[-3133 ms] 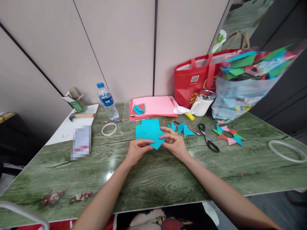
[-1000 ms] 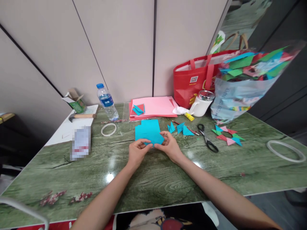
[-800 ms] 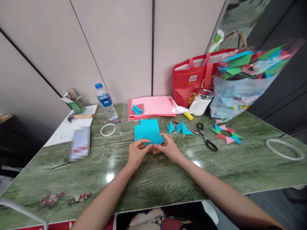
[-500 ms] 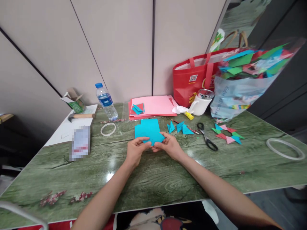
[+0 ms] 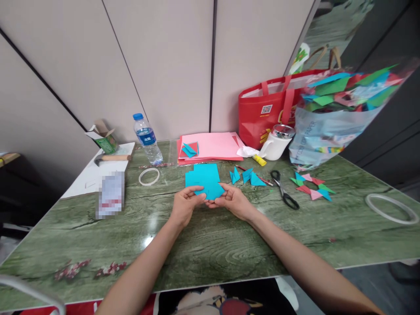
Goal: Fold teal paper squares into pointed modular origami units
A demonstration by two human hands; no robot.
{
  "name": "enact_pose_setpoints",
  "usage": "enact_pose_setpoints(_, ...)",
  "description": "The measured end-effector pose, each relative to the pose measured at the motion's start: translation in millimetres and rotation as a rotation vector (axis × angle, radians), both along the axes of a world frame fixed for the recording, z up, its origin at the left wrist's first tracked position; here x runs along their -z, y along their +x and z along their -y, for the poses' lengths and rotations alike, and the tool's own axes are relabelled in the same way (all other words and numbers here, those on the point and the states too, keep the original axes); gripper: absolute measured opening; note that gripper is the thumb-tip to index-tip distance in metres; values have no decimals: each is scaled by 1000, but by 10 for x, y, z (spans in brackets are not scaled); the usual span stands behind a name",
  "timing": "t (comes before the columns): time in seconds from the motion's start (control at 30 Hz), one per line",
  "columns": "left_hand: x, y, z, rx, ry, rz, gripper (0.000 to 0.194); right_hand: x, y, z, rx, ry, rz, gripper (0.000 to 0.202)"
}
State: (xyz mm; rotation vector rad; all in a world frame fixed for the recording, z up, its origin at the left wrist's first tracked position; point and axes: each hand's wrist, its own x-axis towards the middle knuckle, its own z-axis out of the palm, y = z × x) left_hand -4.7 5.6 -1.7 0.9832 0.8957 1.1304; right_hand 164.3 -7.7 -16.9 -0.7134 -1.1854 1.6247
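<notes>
Both hands pinching one blue sheet (image 5: 213, 191), center frame: left hand (image 5: 185, 204) at its left side, right hand (image 5: 236, 202) at its right. Green tabletop (image 5: 213, 245) runs from there down to the front edge, lower frame. Blue paper stack (image 5: 206, 169) directly behind the sheet; folded blue pieces (image 5: 257, 180) just right, then scissors (image 5: 282, 189). Pink paper (image 5: 213, 146) beyond, upper center. Forearms (image 5: 144, 253) angle in from bottom left and right.
</notes>
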Motion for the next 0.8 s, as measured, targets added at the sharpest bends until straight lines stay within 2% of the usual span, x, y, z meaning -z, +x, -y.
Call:
enact_pose_setpoints(0.13, -44, -43, -31, -42, 177, -271, 23, -19, 7, -8, -5, -15, 139, 40)
enact_pose_setpoints(0.23, -50, -44, -34, 12, 208, -323, 27, 38, 1, -45, 135, -11, 188, 32)
enact_pose_setpoints(0.33, -34, -22, -21, 74, 196, -261, 53, 107, 8, -80, 259, 9, 199, 27)
enact_pose_setpoints(0.4, -22, -3, -11, 82, 194, -215, 74, 136, 15, -89, 276, 6, 184, 27)
enact_pose_setpoints(0.47, -9, 15, -1, 74, 174, -172, 84, 147, 16, -87, 274, -4, 161, 29)
enact_pose_setpoints(0.7, 19, 45, 29, 120, 59, -108, 74, 94, -3, -58, 311, -18, 128, 42)
enact_pose_setpoints(0.8, 17, 47, 25, 94, 25, -120, 68, 73, -4, -50, 309, 5, 129, 48)
